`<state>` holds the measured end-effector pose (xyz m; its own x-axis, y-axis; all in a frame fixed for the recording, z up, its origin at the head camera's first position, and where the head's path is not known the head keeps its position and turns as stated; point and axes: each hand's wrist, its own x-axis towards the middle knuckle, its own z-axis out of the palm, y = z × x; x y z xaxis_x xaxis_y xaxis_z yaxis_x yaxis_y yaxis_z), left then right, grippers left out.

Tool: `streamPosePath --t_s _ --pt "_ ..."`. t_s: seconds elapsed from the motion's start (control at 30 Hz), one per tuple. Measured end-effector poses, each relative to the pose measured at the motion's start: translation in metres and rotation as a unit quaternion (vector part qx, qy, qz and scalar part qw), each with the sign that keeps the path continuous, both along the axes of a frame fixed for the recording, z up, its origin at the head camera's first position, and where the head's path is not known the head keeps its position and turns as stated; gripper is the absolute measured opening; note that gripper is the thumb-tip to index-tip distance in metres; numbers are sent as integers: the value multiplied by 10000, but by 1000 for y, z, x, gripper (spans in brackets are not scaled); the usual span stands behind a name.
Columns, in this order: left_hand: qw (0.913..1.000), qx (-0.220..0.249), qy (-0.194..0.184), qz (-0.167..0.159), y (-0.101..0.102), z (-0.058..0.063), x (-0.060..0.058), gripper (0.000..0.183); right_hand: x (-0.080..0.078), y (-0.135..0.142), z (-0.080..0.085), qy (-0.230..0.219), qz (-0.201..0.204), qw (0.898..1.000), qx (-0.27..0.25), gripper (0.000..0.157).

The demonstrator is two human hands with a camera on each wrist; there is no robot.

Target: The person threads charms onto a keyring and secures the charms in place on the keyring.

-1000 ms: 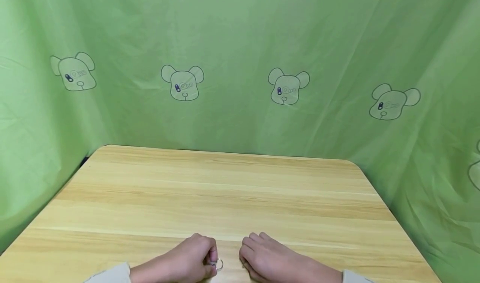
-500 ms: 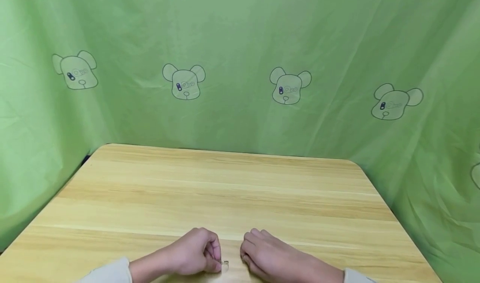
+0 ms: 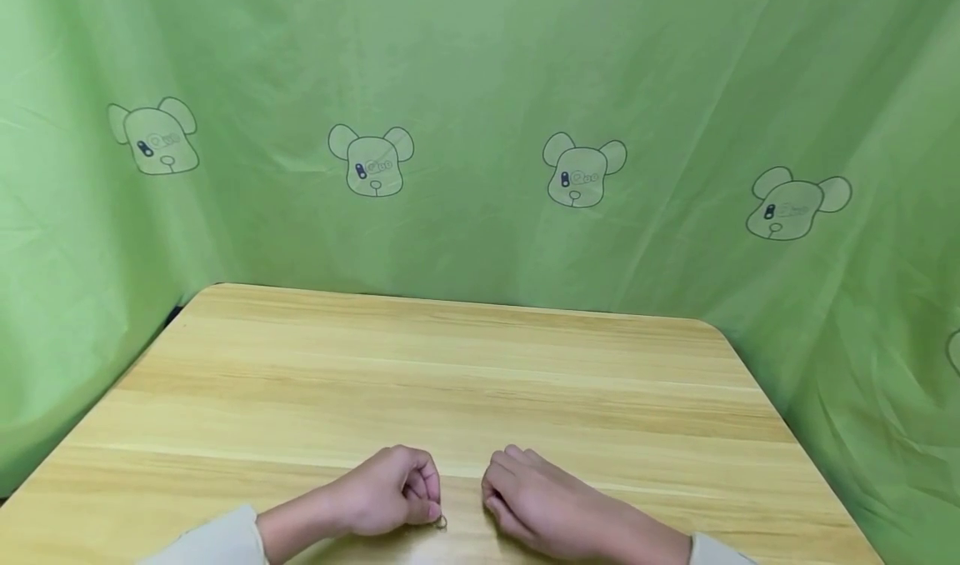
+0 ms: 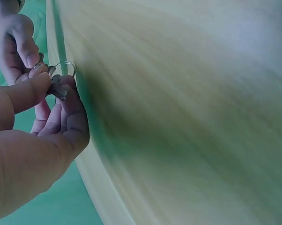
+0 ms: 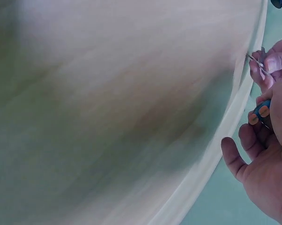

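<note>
My left hand (image 3: pixel 386 494) is near the table's front edge, its thumb and forefinger pinching a key ring (image 4: pixel 68 64) with small flat grey metal pieces (image 4: pixel 59 90) that look like keys. The thin ring sticks out past the fingertips. A short gap to the right, my right hand (image 3: pixel 536 502) holds a small blue and orange thing (image 5: pixel 262 111) in its fingertips, with the other fingers loosely bent. Its kind cannot be told, because the fingers cover most of it; in the head view the hand hides it.
A light wood-grain table (image 3: pixel 450 382) with rounded far corners lies under and beyond both hands. Green cloth (image 3: pixel 480 73) printed with bear heads hangs behind it and at both sides. A dark object (image 5: pixel 280 3) shows at the right wrist view's top corner.
My left hand has shifted slightly forward and to the right, and the ring at its fingertips has turned. My right hand has moved only a little forward, still bent the same way.
</note>
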<state>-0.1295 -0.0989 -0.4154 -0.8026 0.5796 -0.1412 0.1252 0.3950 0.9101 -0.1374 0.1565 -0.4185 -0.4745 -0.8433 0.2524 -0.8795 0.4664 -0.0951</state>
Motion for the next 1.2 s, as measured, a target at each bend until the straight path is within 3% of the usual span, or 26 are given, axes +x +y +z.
streamPosePath --t_s 0.37,0.53,0.8,1.0,1.2 --pt "9986 398 -144 321 0 3 -6 12 -8 -3 12 -240 -75 9992 -311 7" --pt "9982 457 109 385 2 12 -10 8 -11 -5 20 -361 -153 9974 -600 10" --pt "9955 847 55 429 4 29 -16 12 -19 -9 32 -562 -334 9928 -1003 9" --pt "9923 1115 45 544 9 39 -19 13 -25 -10 41 -653 -404 9851 -1539 6" --pt "9884 1294 266 750 13 46 -23 12 -29 -10 50 -867 -166 9743 -2073 9"
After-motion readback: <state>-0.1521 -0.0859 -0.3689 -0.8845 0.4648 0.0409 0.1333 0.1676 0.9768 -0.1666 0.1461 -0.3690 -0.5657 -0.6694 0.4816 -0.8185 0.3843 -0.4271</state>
